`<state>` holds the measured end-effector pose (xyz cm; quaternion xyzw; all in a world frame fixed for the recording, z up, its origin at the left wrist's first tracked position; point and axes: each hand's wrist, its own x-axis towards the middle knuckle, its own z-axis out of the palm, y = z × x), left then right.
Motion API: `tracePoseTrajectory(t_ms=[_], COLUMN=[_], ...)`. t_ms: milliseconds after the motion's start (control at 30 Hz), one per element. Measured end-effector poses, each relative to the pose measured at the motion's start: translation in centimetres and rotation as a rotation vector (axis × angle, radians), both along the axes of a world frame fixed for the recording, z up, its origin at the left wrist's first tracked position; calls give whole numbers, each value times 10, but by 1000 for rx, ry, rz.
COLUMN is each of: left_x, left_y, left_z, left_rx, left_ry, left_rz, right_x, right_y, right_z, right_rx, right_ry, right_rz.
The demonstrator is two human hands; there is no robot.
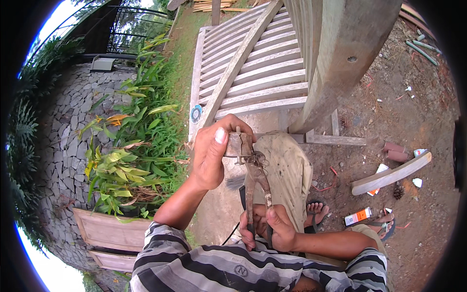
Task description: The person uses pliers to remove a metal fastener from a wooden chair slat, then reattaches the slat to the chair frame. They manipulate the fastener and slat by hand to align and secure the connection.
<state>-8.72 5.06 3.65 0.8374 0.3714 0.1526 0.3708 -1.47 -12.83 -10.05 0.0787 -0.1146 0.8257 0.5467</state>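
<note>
"Pincers (250, 197): where are they, and in what condition?"

"In front of the person's striped shirt (214, 267), handles toward the body, head pointing away. The metal looks brown and worn; the grip ends are dark."

"Right hand (281, 232)?"

"Wrapped firmly around both handles near their ends. The handles stand slightly apart above the fist."

"Left hand (208, 155)?"

"Clamped on a small brown block (237, 144), thumb against its upper left. A metal pin (239, 161) shows above and below the block. The head of the pincers is at the block's lower right, beside a wiry tangle (257, 157). Whether the jaws bite on anything, I cannot tell from where I stand."

"Surroundings?"

"A slatted wooden frame (265, 78) beyond the hands; khaki trousers (287, 168) just beside the tool. On the ground to the right, well apart, a curved wooden piece (391, 173) and an orange-and-white box (358, 216)."
</note>
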Motion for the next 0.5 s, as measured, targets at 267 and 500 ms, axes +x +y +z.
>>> tracePoseTrajectory(t_ms=[267,500], left_x=[0,0], left_y=[5,1], left_z=[3,-5], left_rx=[18,-20], left_ry=[-64,-70], left_rz=[15,16], right_x=[42,167], right_y=[27,40], right_z=[-35,-16], right_rx=[224,344], right_ry=[-153,-1464], right_rz=[94,-221])
